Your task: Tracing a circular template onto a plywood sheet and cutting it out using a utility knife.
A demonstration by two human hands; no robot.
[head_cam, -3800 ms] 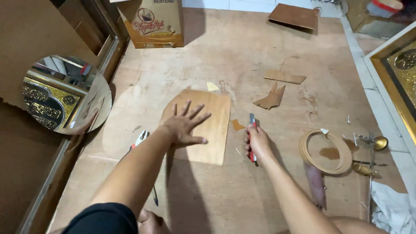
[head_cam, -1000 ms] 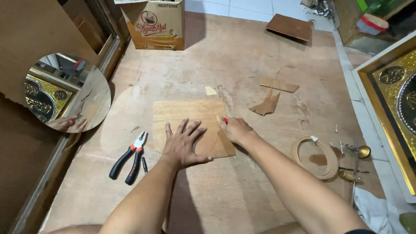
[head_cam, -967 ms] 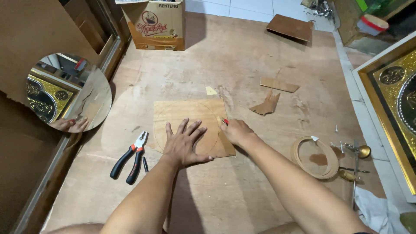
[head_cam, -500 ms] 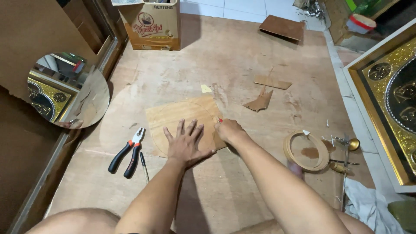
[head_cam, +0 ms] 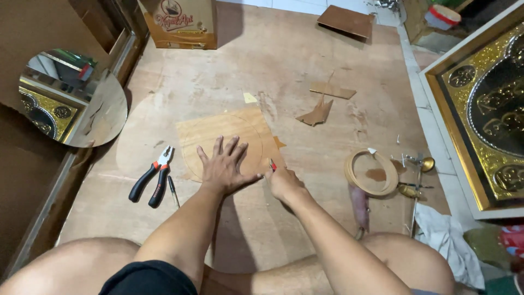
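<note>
Plywood sheet (head_cam: pixel 229 136): flat on floor, circle marked. Left hand (head_cam: pixel 224 166) spread wide, pressing it. Right hand (head_cam: pixel 284 183) grips red-handled cutter (head_cam: pixel 272 164) at sheet edge. Pliers (head_cam: pixel 153 176) lie nearby.

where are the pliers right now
In the head view the pliers lie on the plywood floor at lower left, just left of the left hand and the wooden sheet it presses, below the round mirror.

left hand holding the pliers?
No, the left hand lies flat, fingers spread, on the plywood sheet; the pliers lie untouched on the floor beside it.
</note>
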